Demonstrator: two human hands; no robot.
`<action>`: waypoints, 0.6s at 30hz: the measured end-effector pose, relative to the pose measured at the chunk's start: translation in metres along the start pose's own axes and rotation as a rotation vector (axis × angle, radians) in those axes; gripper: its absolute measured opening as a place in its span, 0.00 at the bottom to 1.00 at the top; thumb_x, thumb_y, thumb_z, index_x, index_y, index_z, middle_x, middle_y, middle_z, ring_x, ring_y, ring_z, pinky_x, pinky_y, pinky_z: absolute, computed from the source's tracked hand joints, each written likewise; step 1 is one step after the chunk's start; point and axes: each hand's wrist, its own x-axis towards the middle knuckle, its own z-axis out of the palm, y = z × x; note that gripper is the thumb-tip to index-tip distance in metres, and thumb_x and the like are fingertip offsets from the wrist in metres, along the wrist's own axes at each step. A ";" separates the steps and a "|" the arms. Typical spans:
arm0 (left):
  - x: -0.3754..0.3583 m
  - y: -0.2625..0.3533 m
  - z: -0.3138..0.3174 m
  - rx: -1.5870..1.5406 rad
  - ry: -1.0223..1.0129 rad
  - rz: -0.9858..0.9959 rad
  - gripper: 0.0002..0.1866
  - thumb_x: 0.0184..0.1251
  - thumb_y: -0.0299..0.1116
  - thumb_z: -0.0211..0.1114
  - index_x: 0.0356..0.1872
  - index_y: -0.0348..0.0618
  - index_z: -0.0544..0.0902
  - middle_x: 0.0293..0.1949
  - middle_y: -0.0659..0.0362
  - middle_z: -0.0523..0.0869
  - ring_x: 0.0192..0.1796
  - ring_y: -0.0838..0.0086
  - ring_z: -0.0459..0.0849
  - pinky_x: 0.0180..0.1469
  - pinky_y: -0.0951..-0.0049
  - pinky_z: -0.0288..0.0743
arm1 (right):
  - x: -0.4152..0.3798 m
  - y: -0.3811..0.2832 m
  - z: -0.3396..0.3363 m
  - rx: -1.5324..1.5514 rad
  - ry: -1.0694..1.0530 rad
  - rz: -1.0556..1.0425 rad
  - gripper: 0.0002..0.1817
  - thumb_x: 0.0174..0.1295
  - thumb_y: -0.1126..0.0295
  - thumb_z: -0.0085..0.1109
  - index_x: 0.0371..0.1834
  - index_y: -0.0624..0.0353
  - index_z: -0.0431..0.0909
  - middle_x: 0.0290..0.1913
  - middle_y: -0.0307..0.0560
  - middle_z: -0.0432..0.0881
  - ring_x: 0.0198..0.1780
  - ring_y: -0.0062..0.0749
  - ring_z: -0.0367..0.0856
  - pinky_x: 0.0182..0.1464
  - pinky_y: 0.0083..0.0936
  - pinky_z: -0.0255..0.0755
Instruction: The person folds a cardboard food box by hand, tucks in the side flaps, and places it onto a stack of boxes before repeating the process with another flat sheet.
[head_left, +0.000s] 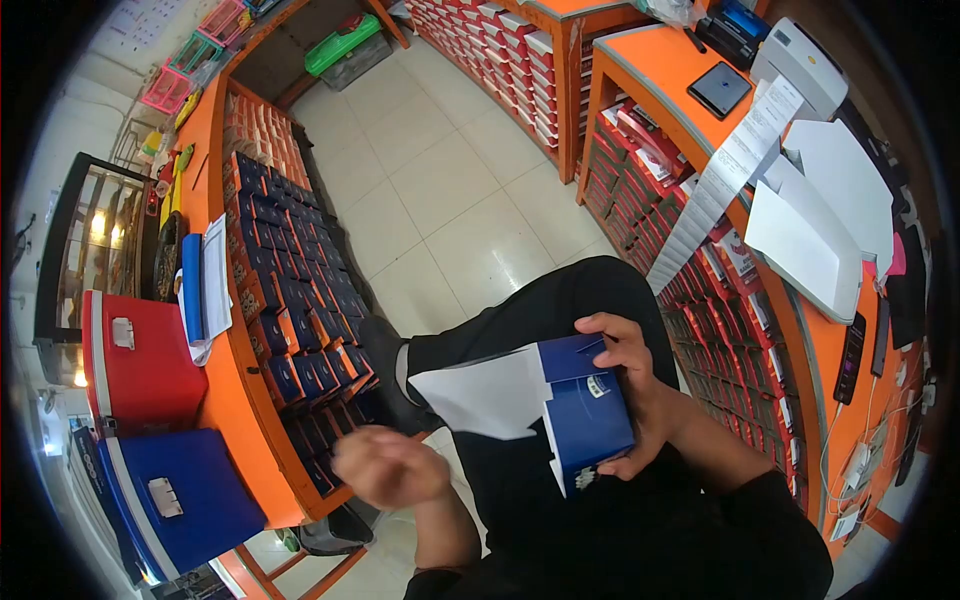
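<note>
A blue cardboard box [590,430] with a small white label is held over my lap. Its long flap [480,395] stands out to the left, showing a plain white inner side. My right hand [645,395] grips the box from its right side, thumb at one edge and fingers at the other. Off to the left of the box, touching nothing that I can see, is my left hand [390,468]. Motion blurs its fingers, which look partly curled.
Stacked blue boxes [290,250] fill the shelf under the left orange counter, where a red case [150,365] and a blue case [185,500] stand. The right counter carries a phone [720,90], a printer [800,65], a paper strip [735,165] and an open white box [805,235].
</note>
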 end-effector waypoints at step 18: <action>0.000 0.025 0.039 -0.759 -0.481 -0.716 0.16 0.55 0.06 0.57 0.36 0.31 0.89 0.42 0.45 0.91 0.45 0.61 0.93 0.47 0.65 0.89 | -0.001 0.006 0.016 0.536 0.027 0.101 0.42 0.49 0.49 0.76 0.65 0.58 0.70 0.77 0.68 0.50 0.67 0.57 0.73 0.69 0.46 0.66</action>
